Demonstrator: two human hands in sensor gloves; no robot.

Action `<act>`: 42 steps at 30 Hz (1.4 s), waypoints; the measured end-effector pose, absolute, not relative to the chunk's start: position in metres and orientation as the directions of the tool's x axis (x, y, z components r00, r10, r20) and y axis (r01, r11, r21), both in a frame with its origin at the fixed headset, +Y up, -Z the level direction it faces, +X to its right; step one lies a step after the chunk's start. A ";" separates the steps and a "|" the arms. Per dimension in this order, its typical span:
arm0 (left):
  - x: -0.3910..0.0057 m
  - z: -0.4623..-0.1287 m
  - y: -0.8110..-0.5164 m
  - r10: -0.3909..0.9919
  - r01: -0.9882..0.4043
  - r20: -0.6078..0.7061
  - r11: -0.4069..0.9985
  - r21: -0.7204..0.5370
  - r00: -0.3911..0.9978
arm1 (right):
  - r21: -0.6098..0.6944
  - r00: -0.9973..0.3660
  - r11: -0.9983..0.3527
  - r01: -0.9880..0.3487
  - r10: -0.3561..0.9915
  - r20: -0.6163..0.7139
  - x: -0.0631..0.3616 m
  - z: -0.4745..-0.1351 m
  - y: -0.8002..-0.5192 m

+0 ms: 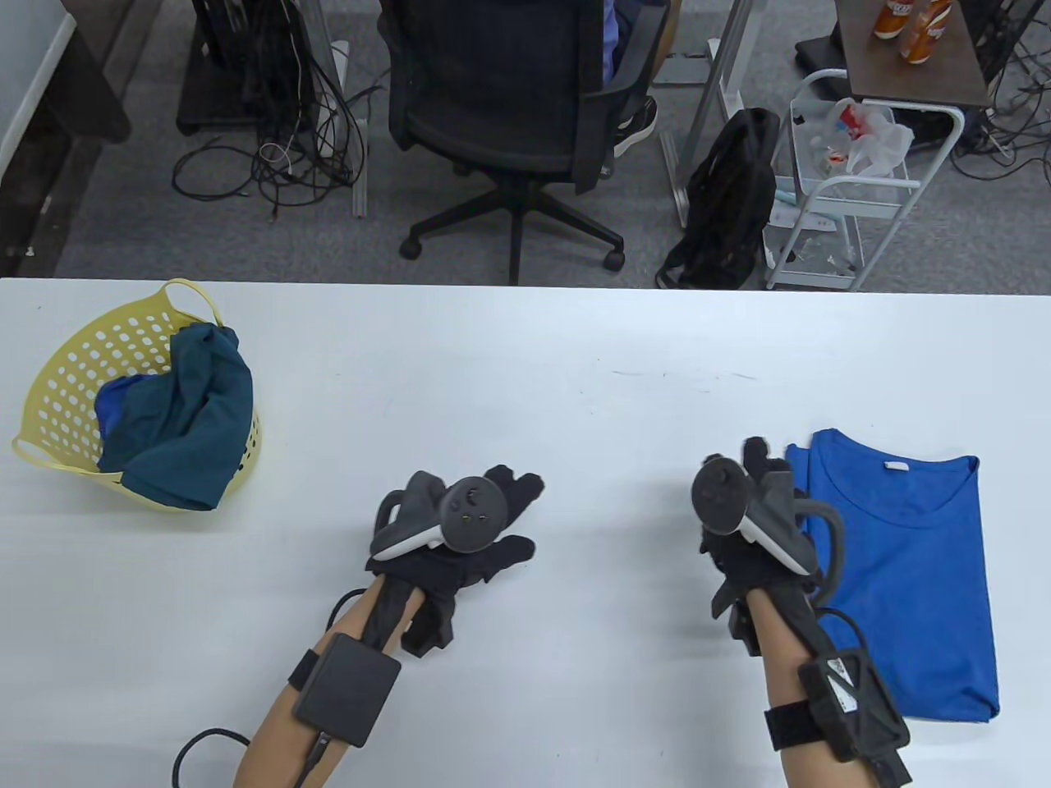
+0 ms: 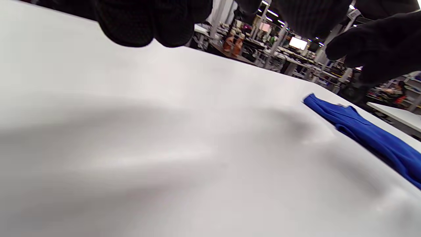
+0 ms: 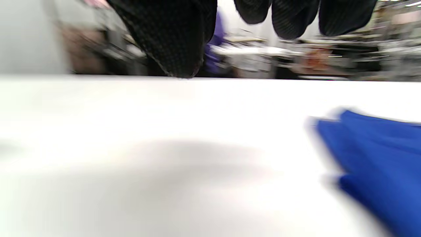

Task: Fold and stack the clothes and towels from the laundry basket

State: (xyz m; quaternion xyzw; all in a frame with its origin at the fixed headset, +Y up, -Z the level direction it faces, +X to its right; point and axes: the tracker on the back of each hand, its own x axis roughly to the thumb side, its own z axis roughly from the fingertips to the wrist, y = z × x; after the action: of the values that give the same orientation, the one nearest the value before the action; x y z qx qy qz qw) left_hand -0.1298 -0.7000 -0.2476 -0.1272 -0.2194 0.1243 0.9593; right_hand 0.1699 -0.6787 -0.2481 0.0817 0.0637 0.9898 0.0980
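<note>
A folded blue T-shirt lies flat on the white table at the right, also seen as a blue T-shirt in the left wrist view and a blurred blue T-shirt in the right wrist view. My right hand hovers just left of its collar, fingers relaxed, holding nothing. Near the table's middle my left hand is empty too, fingers loosely spread. A yellow laundry basket at the far left holds a dark teal cloth over something blue.
Beyond the table's far edge stand a black office chair, a black backpack and a white wire cart. Cables lie on the floor at the back left.
</note>
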 end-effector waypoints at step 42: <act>-0.291 -0.232 -0.547 0.216 -0.083 -0.257 0.892 0.445 0.942 | 0.205 -0.854 -0.904 -0.376 0.424 0.301 0.143 -0.201 -0.747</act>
State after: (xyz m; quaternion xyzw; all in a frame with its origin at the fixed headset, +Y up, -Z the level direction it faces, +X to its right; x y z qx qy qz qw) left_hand -0.2913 -0.5465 -0.2315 0.2191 0.1518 0.0779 0.9607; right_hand 0.1429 -0.7468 -0.2013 0.1717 0.0696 0.9604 0.2083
